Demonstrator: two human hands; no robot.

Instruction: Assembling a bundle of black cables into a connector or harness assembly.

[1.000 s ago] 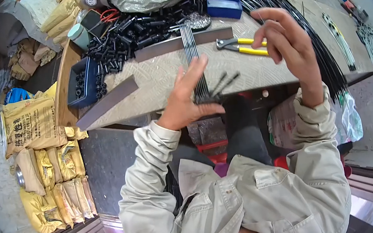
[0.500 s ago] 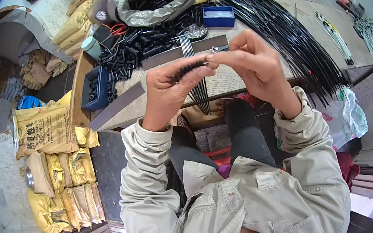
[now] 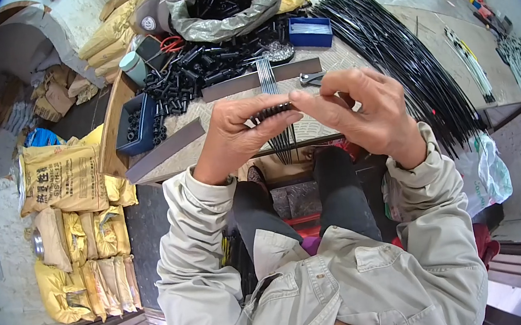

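Observation:
My left hand [image 3: 237,131] is closed around a row of small black ridged pieces [image 3: 271,112], held between the thumb and the fingers above the bench's front edge. Fingers of my right hand [image 3: 364,108] pinch together, the thumb and fingertip meeting the right end of that row. Whatever sits in this pinch is too small to make out. Beneath and behind my hands, a bundle of thin dark rods [image 3: 268,81] lies across a flat dark bar [image 3: 231,87] and sticks out past the bench edge. A pair of pliers [image 3: 312,78] lies just behind my right hand.
A heap of black tubular parts [image 3: 192,69] covers the bench's left side, beside a blue bin [image 3: 131,130]. Behind it stands an open grey sack [image 3: 232,25]. A small blue box [image 3: 310,32] and long black rods [image 3: 401,58] lie to the right. Yellow-brown sacks [image 3: 62,182] stand at left.
My right hand has turned slightly and sits a little lower and further right. The row of black pieces in my left hand appears slightly lower and more level.

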